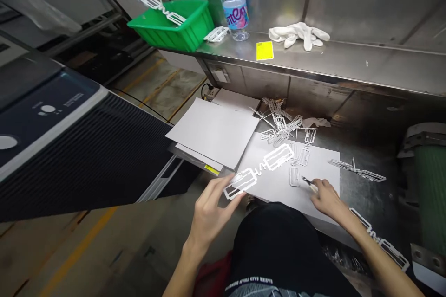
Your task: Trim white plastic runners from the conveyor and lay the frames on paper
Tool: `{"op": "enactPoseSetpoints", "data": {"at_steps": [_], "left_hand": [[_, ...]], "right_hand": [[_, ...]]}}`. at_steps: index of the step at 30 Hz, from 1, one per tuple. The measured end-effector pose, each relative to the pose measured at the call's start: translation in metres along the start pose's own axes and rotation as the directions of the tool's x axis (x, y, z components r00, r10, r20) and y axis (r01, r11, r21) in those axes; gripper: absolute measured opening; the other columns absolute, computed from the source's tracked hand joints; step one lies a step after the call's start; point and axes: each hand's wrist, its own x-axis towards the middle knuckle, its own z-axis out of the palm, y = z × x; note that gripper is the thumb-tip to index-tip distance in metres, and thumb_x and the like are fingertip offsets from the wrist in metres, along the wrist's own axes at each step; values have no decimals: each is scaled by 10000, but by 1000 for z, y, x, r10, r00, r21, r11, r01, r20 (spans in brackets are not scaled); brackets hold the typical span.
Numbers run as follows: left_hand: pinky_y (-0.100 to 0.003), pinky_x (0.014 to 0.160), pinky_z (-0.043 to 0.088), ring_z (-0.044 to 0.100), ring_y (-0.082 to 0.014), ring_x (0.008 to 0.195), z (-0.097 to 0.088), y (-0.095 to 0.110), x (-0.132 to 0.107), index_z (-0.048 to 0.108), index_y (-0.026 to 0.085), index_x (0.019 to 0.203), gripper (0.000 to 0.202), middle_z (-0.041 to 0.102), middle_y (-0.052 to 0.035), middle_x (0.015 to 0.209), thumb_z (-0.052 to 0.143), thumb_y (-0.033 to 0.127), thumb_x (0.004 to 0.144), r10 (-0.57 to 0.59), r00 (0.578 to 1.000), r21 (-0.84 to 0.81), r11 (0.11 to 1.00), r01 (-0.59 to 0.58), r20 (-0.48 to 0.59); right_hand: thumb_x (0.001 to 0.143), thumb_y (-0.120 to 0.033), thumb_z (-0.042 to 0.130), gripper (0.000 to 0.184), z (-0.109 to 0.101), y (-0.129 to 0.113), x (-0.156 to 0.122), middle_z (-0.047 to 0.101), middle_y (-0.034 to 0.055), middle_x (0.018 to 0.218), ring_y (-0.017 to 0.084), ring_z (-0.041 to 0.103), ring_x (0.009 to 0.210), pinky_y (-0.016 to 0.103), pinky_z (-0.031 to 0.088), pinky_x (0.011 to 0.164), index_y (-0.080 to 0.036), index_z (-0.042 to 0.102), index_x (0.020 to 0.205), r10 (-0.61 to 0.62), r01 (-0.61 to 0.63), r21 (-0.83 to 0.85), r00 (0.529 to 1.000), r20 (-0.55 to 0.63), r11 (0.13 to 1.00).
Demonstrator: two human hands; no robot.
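Note:
My left hand (212, 206) pinches one end of a white plastic moulded part (259, 170), two slotted frames joined by a wavy link. The part is held tilted up over the edge of a white sheet (268, 178). My right hand (327, 197) is closed around a small knife (310, 184) with a dark metal tip, pointing left above the sheet. Beyond the knife, similar white parts (294, 174) lie on the sheet. Farther back is a tangled heap of such parts (280, 125). The fingers of my right hand partly hide the knife's handle.
A stack of white sheets (214, 130) lies left of the work area. On the shelf (365, 65) are a green bin (174, 30), a water bottle (235, 9), a yellow card (265, 51) and white gloves (299, 35). More parts (357, 170) lie to the right. A dark ribbed machine (114, 148) stands at left.

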Motion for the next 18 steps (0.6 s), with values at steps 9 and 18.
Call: {"op": "enactPoseSetpoints", "data": {"at_steps": [9, 18], "left_hand": [[-265, 1042, 562, 666, -131, 1123, 13, 6, 2, 612, 126, 1390, 566, 676, -81, 1210, 826, 111, 866, 109, 993, -23, 994, -110, -54], [-263, 1053, 553, 660, -127, 1137, 13, 11, -2, 613, 103, 1378, 572, 679, -90, 1201, 837, 96, 852, 139, 989, -23, 990, -140, -45]], "right_hand": [[1075, -745, 356, 588, -34, -102, -70, 668, 12, 1073, 168, 617, 998, 332, 436, 915, -227, 617, 1174, -484, 350, 595, 872, 74, 723], [1096, -722, 333, 606, -35, -118, -63, 648, -6, 983, 133, 591, 915, 303, 414, 864, -186, 607, 1023, -506, 372, 598, 860, 66, 710]]}}
